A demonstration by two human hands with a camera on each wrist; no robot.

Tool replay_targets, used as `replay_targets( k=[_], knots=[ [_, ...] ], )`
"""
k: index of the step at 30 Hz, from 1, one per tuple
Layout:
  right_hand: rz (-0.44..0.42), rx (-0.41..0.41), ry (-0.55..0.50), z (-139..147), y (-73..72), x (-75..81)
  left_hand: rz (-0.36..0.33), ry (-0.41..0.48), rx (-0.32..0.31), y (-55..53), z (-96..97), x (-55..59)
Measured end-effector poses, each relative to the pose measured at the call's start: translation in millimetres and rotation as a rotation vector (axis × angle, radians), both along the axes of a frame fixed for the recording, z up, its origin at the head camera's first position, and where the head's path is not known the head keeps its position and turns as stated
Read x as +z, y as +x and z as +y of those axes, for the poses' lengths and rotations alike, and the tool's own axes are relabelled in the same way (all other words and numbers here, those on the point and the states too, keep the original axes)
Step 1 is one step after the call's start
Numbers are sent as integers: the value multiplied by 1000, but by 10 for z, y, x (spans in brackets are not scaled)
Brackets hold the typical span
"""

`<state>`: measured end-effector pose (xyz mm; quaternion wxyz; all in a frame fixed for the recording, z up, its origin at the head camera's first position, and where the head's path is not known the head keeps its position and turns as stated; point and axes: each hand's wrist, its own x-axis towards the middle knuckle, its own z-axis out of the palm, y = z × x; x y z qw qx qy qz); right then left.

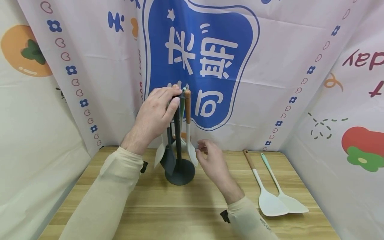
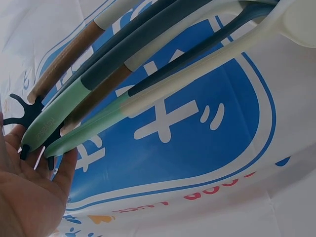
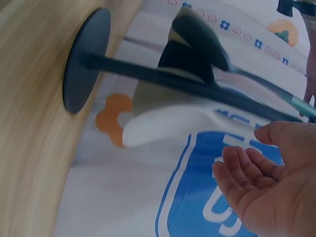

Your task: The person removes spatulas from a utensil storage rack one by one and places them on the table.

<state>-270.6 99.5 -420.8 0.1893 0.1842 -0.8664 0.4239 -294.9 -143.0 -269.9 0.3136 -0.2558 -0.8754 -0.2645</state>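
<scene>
A dark utensil stand (image 1: 180, 176) with a round base holds several hanging kitchen utensils. At its top, my left hand (image 1: 156, 108) grips the hooked hub (image 2: 32, 108), thumb on the near side and fingers across it. Mint-green handles (image 2: 54, 123) and brown handles (image 2: 61, 61) hang close by those fingers. On the stand's right side hangs a white utensil (image 1: 192, 153) with a brown handle. Beside its lower end is my right hand (image 1: 213, 161), fingers loosely bent and nothing in the palm. Dark spatula (image 1: 169, 161) and pale heads hang to the left.
Two pale turners lie on the right of the wooden table (image 1: 198, 223): one with a brown handle (image 1: 249, 159), one with a mint handle (image 1: 265, 161), their heads overlapping. Printed cloth (image 1: 258, 83) hangs behind the table and along both sides.
</scene>
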Motion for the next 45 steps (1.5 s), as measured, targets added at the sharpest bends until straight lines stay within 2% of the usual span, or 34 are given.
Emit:
replay_targets(
  k=[13,18,25,33,45],
  knots=[
    [-22,110,-76,-423,15,-22,-31,-10,4,10,-15,44],
    [-65,117,-81,-559,0,-31,-36,-11,1,10,-18,48],
    [-67,149,-95,-703,-16,-14,-31,-10,0,6,-13,52],
    [-115,185,-104,-822,-2,-8,-34,-10,4,17,-17,58],
    [-38,180,-99,-876,12,-46,-106,-26,8,21,-40,130]
  ],
)
